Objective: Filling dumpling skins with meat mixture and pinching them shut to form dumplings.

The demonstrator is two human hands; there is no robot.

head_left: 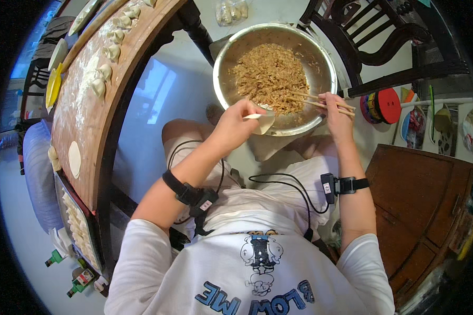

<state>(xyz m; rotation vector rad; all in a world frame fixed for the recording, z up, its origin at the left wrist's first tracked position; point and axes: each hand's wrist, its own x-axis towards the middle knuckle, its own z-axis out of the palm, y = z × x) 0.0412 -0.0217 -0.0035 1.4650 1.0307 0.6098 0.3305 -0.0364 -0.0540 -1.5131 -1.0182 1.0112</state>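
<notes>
My left hand (237, 125) is closed on a thin, pale dumpling wrapper (265, 123), over the near rim of a big metal bowl. In my right hand (337, 116) is a pair of wooden chopsticks (311, 100), their tips reaching into the brown minced filling (272, 71). That filling lies heaped in the metal bowl (320, 65), which sits in front of my knees. Whether the wrapper has filling on it is hard to make out.
A floured wooden tabletop (89, 128) at left carries several shaped dumplings (112, 51) and a flat round wrapper (74, 159). Below its near end is a tray of dumplings (79, 231). A dark chair (378, 47) stands far right, a brown wooden cabinet (412, 210) near right.
</notes>
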